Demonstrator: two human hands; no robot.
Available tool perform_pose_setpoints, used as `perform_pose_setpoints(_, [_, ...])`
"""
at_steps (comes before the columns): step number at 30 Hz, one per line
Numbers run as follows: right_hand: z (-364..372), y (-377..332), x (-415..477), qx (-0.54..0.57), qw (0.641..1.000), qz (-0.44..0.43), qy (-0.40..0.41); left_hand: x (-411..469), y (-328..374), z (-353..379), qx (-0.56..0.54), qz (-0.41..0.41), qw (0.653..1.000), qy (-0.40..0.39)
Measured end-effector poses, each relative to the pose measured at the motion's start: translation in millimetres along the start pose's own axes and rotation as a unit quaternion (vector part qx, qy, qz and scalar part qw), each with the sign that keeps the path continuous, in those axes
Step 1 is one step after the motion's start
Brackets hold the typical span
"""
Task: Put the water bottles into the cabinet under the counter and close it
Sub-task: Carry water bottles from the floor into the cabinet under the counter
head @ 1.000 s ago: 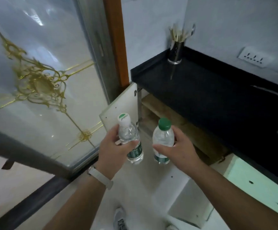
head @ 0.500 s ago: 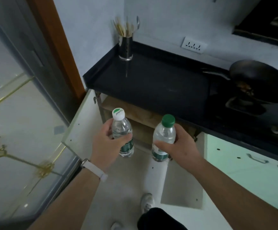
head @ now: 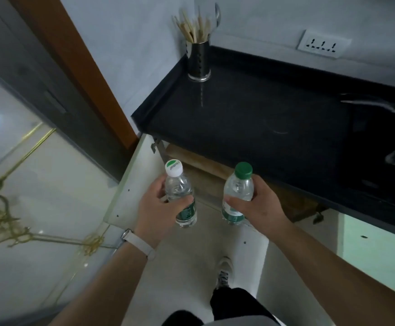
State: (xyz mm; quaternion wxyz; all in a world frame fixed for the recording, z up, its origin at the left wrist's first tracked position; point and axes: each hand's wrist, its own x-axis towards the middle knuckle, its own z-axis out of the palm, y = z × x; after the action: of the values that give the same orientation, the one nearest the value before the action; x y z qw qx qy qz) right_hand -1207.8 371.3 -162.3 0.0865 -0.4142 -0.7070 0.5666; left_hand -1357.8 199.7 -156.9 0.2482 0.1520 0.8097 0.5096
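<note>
Left hand [head: 155, 208] grips white-capped bottle [head: 180, 194]; right hand [head: 257, 205] grips green-capped bottle [head: 237, 191]; both upright, near open cabinet [head: 215, 182] below tabletop [head: 250, 118].

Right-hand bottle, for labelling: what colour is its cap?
Green cap, clearest in the head view.

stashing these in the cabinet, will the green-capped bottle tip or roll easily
The green-capped water bottle seems full, so probably hefty for its size. Tall and narrow, it may tip if nudged; on its side it would likely roll.
</note>
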Motion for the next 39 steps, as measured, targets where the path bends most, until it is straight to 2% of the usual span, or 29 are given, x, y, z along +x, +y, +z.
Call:
perform_pose_setpoints(9, [18.3, -5.6, 65.6, -0.001, 0.999, 0.015, -0.037, 52.9, -12.5, -6.9, 0.009, -0.018, 0.999, 0.043])
perform_pose_setpoints(23, [79.6, 35.1, 126.5, -0.052, 0.995, 0.09, 0.006, 170.7, -84.1, 2.4, -0.013, -0.053, 0.997, -0.055])
perform_pose_setpoints(34, [114.6, 126.8, 184.2, -0.043, 0.993, 0.11, -0.002, 222.4, -168.7, 61.8, -0.028, -0.065, 0.995, -0.066])
perform_pose_setpoints(39, [144.4, 203.3, 231.8, -0.008, 0.996, 0.087, 0.009, 252.9, -250.5, 108.0, -0.036, -0.037, 0.998, -0.045])
